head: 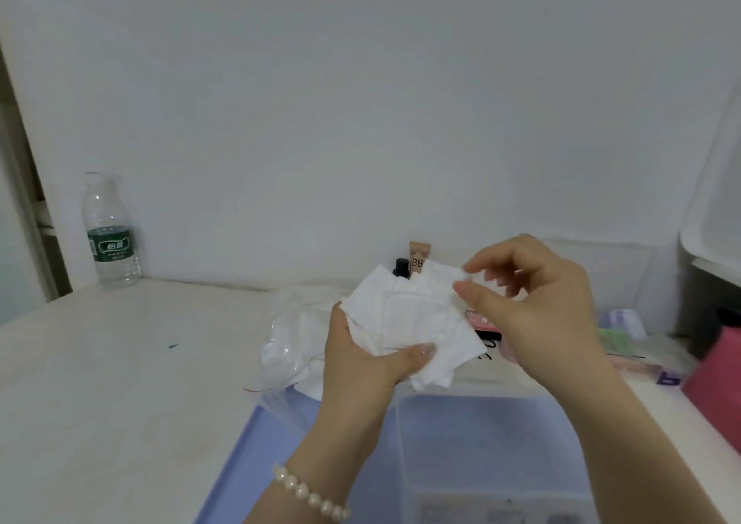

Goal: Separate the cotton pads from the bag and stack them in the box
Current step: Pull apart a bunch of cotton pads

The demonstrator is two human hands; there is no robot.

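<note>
My left hand (363, 357) grips a loose bunch of white cotton pads (405, 315) from below, thumb pressed on the lower edge. My right hand (533, 303) pinches the upper right corner of the top pad between thumb and fingertips. Both hands are held above the far edge of a clear plastic box (493, 435) that stands on a light blue lid or mat. A crumpled clear bag (292, 339) with more white pads inside lies on the table just left of my left hand.
An almost empty water bottle (111, 231) stands at the back left by the wall. Behind the pads are a black-capped bottle (401, 267) and a beige BB tube (419, 257). Small packets (619, 329) and a pink box (717, 379) lie at the right.
</note>
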